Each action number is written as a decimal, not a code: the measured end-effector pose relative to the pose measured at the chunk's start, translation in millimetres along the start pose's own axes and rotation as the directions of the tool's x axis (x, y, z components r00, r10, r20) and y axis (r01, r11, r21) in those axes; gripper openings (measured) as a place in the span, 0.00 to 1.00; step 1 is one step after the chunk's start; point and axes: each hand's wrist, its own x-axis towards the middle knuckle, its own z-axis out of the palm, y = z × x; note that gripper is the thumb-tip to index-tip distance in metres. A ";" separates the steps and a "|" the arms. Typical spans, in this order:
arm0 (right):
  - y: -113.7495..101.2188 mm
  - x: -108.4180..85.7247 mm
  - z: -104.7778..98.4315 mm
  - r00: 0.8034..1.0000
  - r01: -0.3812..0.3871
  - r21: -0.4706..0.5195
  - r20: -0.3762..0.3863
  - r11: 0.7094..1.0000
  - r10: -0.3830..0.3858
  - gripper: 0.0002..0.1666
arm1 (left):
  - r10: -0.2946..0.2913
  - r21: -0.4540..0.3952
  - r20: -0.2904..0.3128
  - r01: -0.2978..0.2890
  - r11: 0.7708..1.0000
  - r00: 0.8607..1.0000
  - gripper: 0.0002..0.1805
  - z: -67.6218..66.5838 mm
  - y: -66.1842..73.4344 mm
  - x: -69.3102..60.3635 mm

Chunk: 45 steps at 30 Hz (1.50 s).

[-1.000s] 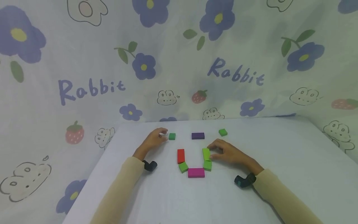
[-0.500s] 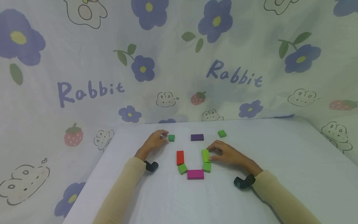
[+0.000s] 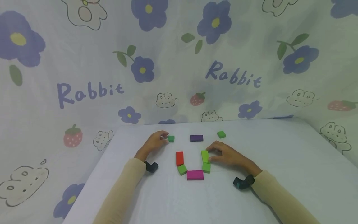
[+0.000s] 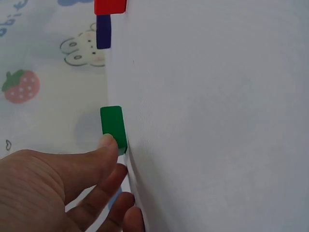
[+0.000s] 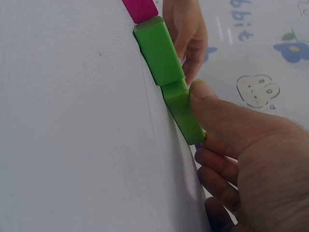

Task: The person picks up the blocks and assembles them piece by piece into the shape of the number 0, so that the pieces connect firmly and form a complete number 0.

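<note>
In the head view, my left hand (image 3: 155, 141) is at the small dark green block (image 3: 171, 139) at the back left, thumb and forefinger at its left side. The left wrist view shows the thumb tip over the green block's (image 4: 113, 126) lower end. My right hand (image 3: 227, 154) holds the upright lime block (image 3: 205, 156) between thumb and forefinger from the right. That lime block touches a light green block (image 3: 206, 168) below it. A magenta block (image 3: 195, 175), another light green block (image 3: 182, 170) and a red block (image 3: 179, 158) continue the U-shaped row.
A purple block (image 3: 196, 138) lies behind the U, and a loose green block (image 3: 221, 134) sits at the back right. All rest on a white-covered table (image 3: 167, 202). A patterned cloth (image 3: 179, 62) hangs behind.
My left fingers have come right up to the dark green block, closing a small gap. My right hand stays at the lime block. The whole head view has shifted slightly; the blocks keep their layout.
</note>
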 end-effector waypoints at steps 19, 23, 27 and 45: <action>3.4 1.1 0.8 1.000 0.007 -0.008 0.001 1.000 -0.007 0.26 | -0.003 -0.012 -0.012 0.003 1.000 1.000 0.20 1.9 0.5 -1.5; 2.7 1.5 1.0 1.000 -0.002 -0.015 0.001 1.000 0.002 0.26 | -0.003 -0.019 -0.014 0.002 1.000 1.000 0.20 1.4 0.2 -2.8; 1.1 1.2 0.4 1.000 -0.009 -0.012 -0.002 1.000 0.009 0.26 | -0.005 -0.033 -0.011 0.005 0.999 1.000 0.20 0.1 4.3 -7.6; 2.0 1.3 1.6 1.000 -0.014 -0.012 -0.005 1.000 0.014 0.26 | 0.072 -0.066 -0.013 -0.072 0.995 0.997 0.17 13.5 24.2 -32.1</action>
